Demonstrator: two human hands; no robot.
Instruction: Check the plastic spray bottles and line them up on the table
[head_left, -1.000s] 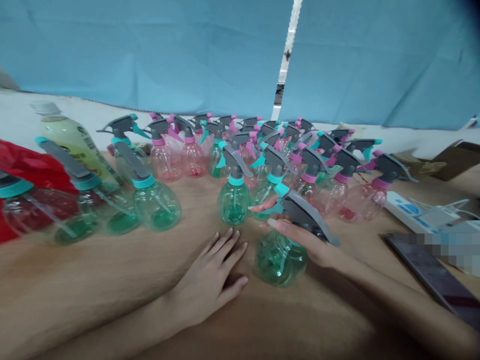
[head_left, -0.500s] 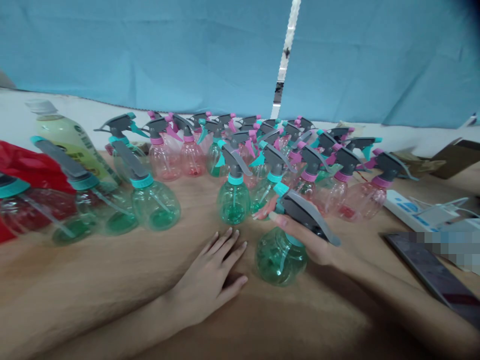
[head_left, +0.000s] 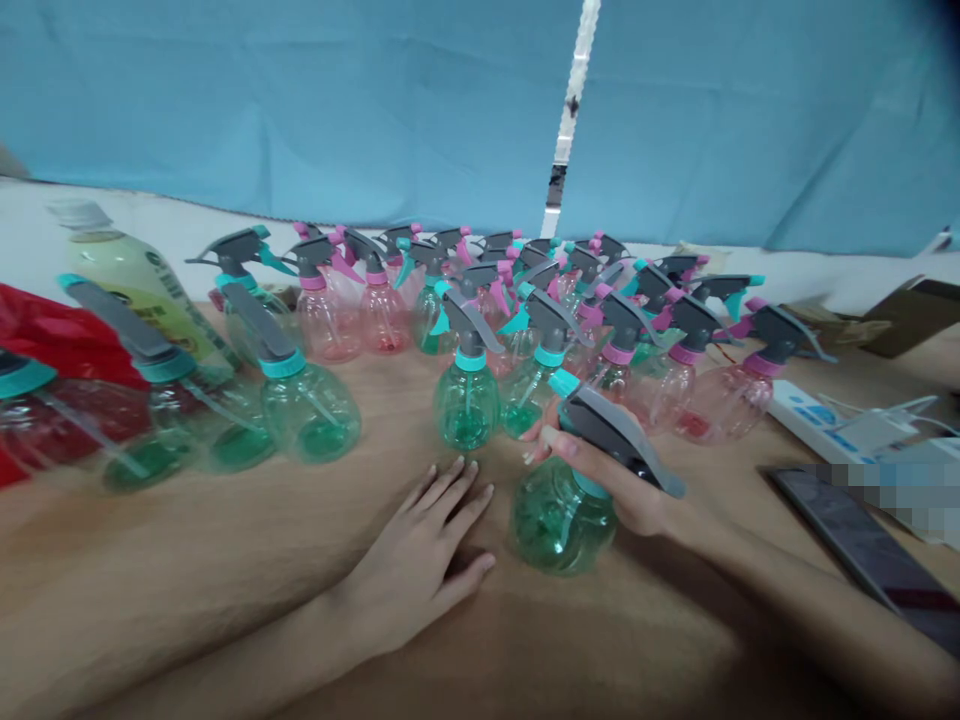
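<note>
My right hand (head_left: 607, 478) is wrapped round the neck and trigger of a green spray bottle (head_left: 562, 525) with a grey head and teal nozzle. The nozzle points up and to the left, and a little green shows inside the clear body. Fingers hide most of the trigger. My left hand (head_left: 431, 545) lies flat on the wooden table (head_left: 300, 550), fingers spread, holding nothing. Just beyond its fingertips stands another green spray bottle (head_left: 466, 402), upright and apart from the hand.
Several pink and green spray bottles crowd the back, including a pink one (head_left: 731, 395). At left stand more green ones (head_left: 311, 415), a large labelled bottle (head_left: 135, 280) and a red bag (head_left: 71, 335). A power strip (head_left: 806, 415) and dark phone (head_left: 862, 535) lie right.
The fingers of my right hand have curled further in at the trigger of the green spray bottle, and its head has shifted very slightly right. My left hand stays put.
</note>
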